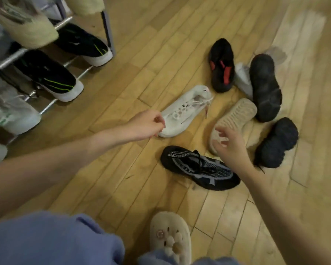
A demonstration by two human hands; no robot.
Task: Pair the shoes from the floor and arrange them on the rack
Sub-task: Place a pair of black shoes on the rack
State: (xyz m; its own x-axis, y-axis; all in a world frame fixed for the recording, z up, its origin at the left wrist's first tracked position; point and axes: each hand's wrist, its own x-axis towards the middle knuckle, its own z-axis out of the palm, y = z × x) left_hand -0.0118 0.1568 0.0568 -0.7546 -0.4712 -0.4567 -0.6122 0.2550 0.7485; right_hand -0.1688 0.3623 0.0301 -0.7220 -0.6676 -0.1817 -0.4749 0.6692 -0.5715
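Observation:
Several loose shoes lie on the wooden floor. My left hand (147,125) reaches the toe of a white sneaker (187,109), fingers loosely curled beside it and holding nothing. My right hand (229,146) hovers with spread fingers over a beige shoe (237,117) lying sole-up. A black sneaker with grey pattern (199,167) lies just below both hands. Farther back are a black-and-red shoe (223,67), a dark shoe turned sole-up (266,87), a half-hidden white shoe (243,79) and a dark knit shoe (277,142). The metal rack (11,56) stands at left.
On the rack sits a pair of black sneakers with green stripes (46,75), with white shoes (11,111) below and fluffy pale footwear above. My foot in a cream slipper (170,236) stands at the bottom. Bare floor stretches between the rack and the pile.

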